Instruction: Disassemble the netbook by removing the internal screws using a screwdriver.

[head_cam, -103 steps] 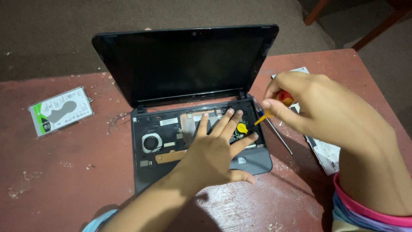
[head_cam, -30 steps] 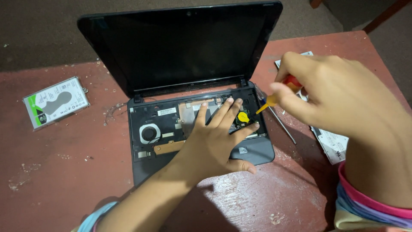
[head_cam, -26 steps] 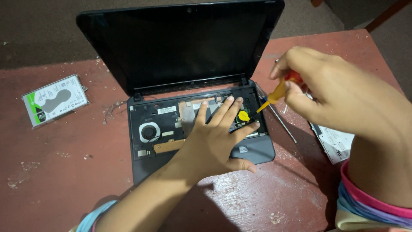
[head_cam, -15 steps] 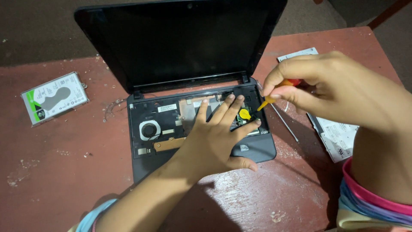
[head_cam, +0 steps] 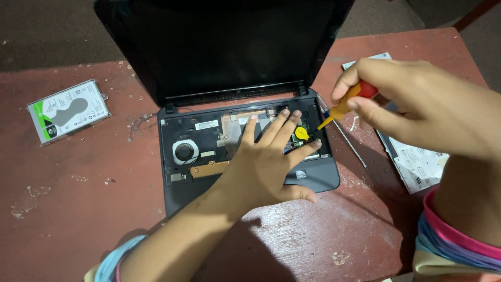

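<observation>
Left hand lies flat, fingers spread, on the opened laptop; right hand fingers pinch a screwdriver at its right side.

Both hands are bare, the left hand above a pale blue sleeve cuff edged pink, the right hand above a pink, lilac and cream striped cuff.

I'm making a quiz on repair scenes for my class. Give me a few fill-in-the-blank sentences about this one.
1. The right hand holds a ____ with a red and orange handle.
2. The left hand lies flat on the opened ____.
3. The drive with the green-edged label lies on the table to the ____ of the laptop.
4. The round fan sits at the base's ____ side.

Missing words: screwdriver; laptop base; left; left
</observation>
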